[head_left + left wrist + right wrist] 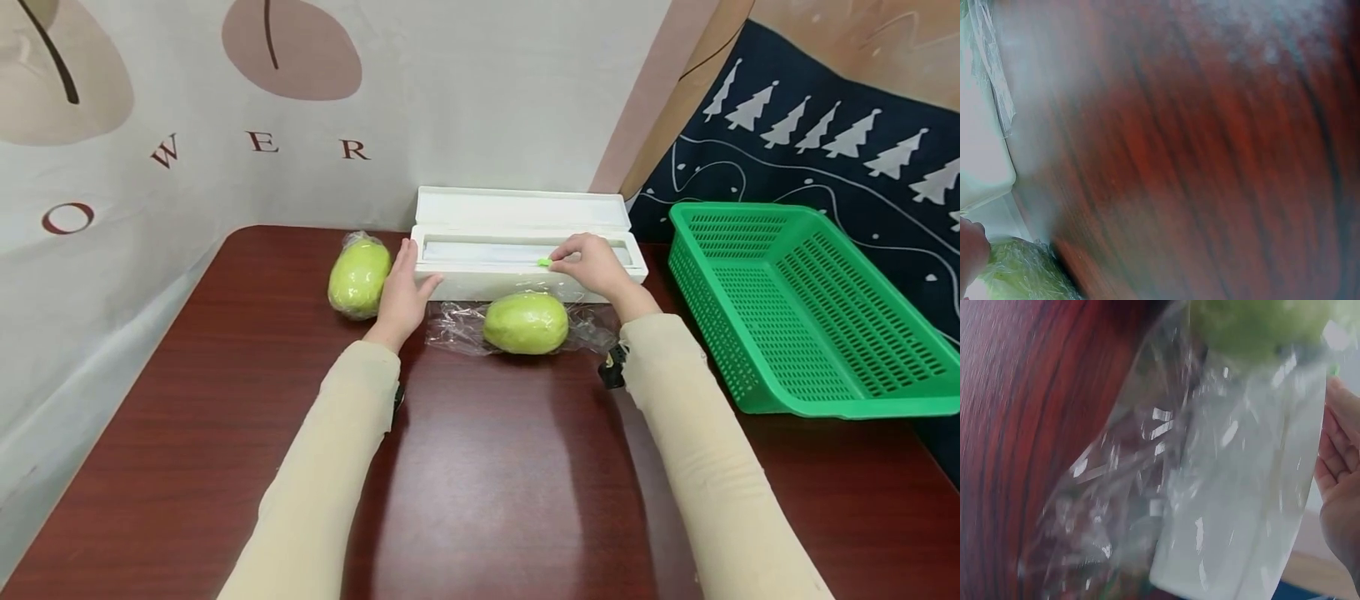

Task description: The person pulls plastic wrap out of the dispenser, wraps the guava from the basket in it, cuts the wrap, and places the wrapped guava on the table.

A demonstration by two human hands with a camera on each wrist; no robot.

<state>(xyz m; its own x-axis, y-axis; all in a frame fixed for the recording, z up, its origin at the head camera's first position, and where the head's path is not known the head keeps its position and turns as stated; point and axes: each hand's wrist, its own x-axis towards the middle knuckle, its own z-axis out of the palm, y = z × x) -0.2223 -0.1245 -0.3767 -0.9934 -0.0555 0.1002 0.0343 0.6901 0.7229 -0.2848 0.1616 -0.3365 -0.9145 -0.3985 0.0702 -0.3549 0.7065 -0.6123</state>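
Note:
A white cling-film dispenser box (480, 287) stands with its lid up at the back of the table. My left hand (402, 297) rests against its left end, fingers extended. Near the middle of the box's front edge, my right hand (594, 265) pinches a small bright-green slider (543, 262) between thumb and fingers. Clear plastic film (1110, 506) hangs down the box front onto the table. On or under that film lies a green melon-like fruit (527, 323); which one, I cannot tell. A film-wrapped green fruit (359, 279) sits just left of my left hand.
A green plastic basket (810, 400) stands on the right, beyond my right forearm. Behind the box hangs a pale printed cloth (480, 100), with a dark tree-patterned cloth (825, 179) at the right. The brown table (480, 500) stretches toward me.

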